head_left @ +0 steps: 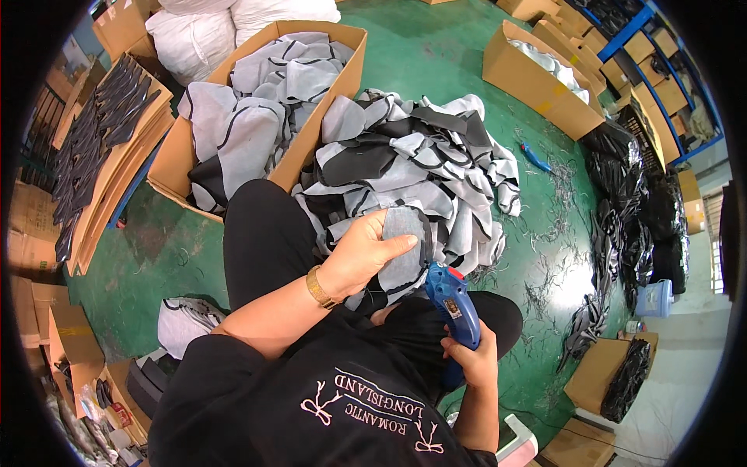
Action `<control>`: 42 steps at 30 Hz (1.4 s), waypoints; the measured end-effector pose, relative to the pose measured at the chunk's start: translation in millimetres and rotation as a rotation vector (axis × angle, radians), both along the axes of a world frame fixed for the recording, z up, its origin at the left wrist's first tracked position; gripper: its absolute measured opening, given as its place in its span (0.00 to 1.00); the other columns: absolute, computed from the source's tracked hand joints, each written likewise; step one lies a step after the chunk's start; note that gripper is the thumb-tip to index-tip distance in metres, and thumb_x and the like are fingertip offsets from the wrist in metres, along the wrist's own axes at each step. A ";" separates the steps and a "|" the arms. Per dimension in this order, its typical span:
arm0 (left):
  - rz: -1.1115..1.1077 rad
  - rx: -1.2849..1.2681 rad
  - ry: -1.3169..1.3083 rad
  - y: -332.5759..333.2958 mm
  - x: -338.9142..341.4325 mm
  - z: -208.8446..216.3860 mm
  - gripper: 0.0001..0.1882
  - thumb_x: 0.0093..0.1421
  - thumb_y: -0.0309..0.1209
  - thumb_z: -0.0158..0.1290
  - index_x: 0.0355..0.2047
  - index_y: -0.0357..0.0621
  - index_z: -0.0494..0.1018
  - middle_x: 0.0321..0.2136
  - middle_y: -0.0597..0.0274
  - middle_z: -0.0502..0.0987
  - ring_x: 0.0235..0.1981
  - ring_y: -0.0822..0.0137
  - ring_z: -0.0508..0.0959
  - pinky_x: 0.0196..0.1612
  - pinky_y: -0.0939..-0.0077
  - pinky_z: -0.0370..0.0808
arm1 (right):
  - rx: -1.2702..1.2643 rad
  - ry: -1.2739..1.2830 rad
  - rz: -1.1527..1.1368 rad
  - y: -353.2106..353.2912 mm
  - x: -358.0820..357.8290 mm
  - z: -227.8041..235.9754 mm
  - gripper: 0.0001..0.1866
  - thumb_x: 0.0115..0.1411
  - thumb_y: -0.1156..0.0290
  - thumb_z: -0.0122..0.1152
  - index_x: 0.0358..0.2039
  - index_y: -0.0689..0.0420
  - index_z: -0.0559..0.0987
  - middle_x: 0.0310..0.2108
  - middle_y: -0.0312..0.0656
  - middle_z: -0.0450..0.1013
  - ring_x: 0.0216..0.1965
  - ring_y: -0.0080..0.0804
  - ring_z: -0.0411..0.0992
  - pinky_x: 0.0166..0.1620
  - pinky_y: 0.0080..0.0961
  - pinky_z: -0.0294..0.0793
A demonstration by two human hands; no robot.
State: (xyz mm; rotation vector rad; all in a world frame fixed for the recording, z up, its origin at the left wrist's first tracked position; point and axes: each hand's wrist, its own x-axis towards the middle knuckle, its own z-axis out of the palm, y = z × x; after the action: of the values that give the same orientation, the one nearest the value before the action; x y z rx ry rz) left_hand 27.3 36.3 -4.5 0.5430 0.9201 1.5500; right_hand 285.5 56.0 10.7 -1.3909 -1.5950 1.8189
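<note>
My left hand [359,257] pinches a grey fabric piece [403,237] with a dark edge between thumb and fingers, above my crossed legs. In my right hand [476,354] are blue electric scissors [454,302] with a red switch; my fingers wrap round the handle. The front of the tool is at the right edge of the fabric piece; its blades are too small to make out. Just beyond my hands spreads a large heap of grey and black fabric pieces [420,167] on the floor.
At the left of the heap stands an open carton [257,117] of similar pieces. A second blue tool [535,158] lies among thin trimmings [556,210] on the green floor. To the right are black plastic bags [622,187] and a carton [537,78]; a pink-white stool [520,444] is beside me.
</note>
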 end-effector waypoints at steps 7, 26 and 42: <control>0.009 -0.003 0.068 -5.6 7.0 5.4 0.10 0.60 0.22 0.52 0.43 0.38 0.71 0.35 0.69 0.76 0.33 0.81 0.74 0.38 0.83 0.73 | 0.018 -0.009 -0.008 2.9 -2.1 5.9 0.17 0.43 0.82 0.62 0.37 0.67 0.74 0.28 0.41 0.73 0.22 0.25 0.72 0.27 0.21 0.72; 0.034 0.084 0.211 -11.3 9.1 -0.8 0.14 0.58 0.21 0.53 0.46 0.38 0.69 0.38 0.69 0.75 0.37 0.81 0.73 0.43 0.83 0.71 | -0.092 0.104 -0.035 1.8 -6.2 7.8 0.16 0.40 0.82 0.62 0.34 0.67 0.74 0.24 0.41 0.72 0.20 0.28 0.71 0.25 0.22 0.71; -0.204 0.135 0.592 -13.0 -16.5 0.5 0.14 0.48 0.21 0.50 0.38 0.35 0.69 0.26 0.73 0.67 0.26 0.85 0.64 0.25 0.86 0.65 | -0.204 0.151 0.052 14.7 0.2 9.2 0.15 0.40 0.80 0.64 0.32 0.66 0.75 0.23 0.40 0.72 0.19 0.29 0.71 0.24 0.24 0.72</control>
State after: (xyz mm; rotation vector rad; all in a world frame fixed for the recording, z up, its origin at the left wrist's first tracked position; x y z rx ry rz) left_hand 10.8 23.3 -4.0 1.1963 1.1599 1.2872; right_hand 285.7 70.7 19.9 -1.2691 -1.4146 2.1132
